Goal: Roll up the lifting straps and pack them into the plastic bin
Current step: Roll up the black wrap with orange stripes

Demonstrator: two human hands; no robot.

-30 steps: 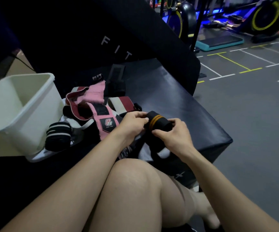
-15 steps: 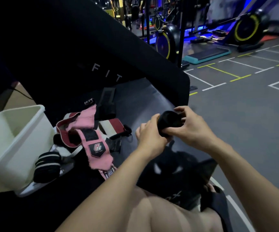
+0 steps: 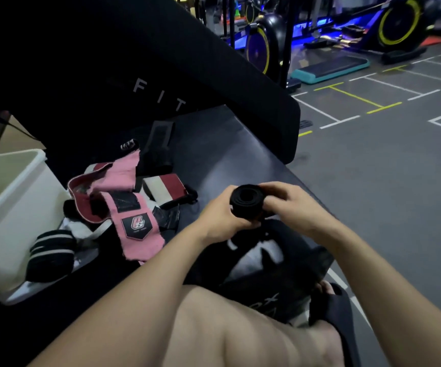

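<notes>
Both hands held one item at frame centre. The left hand [image 3: 220, 217] gripped the near side of the rolled black fabric lifting strap [image 3: 247, 201], fingers curled under it; the right hand [image 3: 292, 205] pinched the far side, thumb over the top edge. The roll's open spiral end faced the camera.

Judgement: the strap looked light, soft and springy, likely to unwind if let go, so it is best held across the outer wrap and loose tail, not by the ends.

Left of the hands, unrolled pink fabric wraps with a dark logo patch [image 3: 134, 223] lay on the dark padded bench [image 3: 240, 154]. A black-and-white striped rolled wrap [image 3: 51, 251] sat beside the white plastic bin [image 3: 15, 207] at the frame's left edge.
</notes>
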